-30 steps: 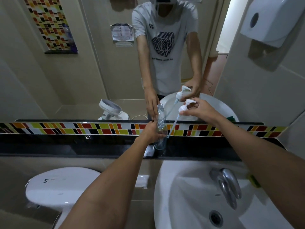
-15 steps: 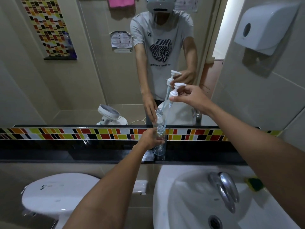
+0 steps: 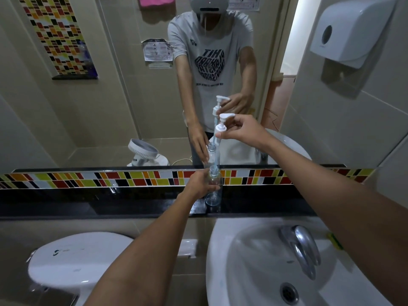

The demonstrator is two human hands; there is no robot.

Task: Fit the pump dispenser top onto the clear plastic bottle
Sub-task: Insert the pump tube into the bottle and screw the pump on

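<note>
A clear plastic bottle (image 3: 213, 195) stands upright on the black ledge (image 3: 88, 206) below the mirror. My left hand (image 3: 199, 184) is wrapped around its left side, holding it steady. My right hand (image 3: 241, 131) pinches the white pump dispenser top (image 3: 223, 123) by its head and collar, directly above the bottle. The pump's thin dip tube (image 3: 216, 151) hangs straight down and its lower end reaches the bottle's open neck. The collar is well above the neck. The mirror repeats both hands and the pump.
A white sink (image 3: 254, 272) with a chrome tap (image 3: 302, 248) lies below the ledge on the right. A white toilet tank lid (image 3: 75, 261) is at lower left. A paper dispenser (image 3: 351, 32) hangs on the right wall. A coloured tile strip (image 3: 88, 178) runs behind the ledge.
My right hand raised the pump from beside the bottle to straight above it, turning the tube vertical, and its tip has come to the neck. My left hand stayed on the bottle.
</note>
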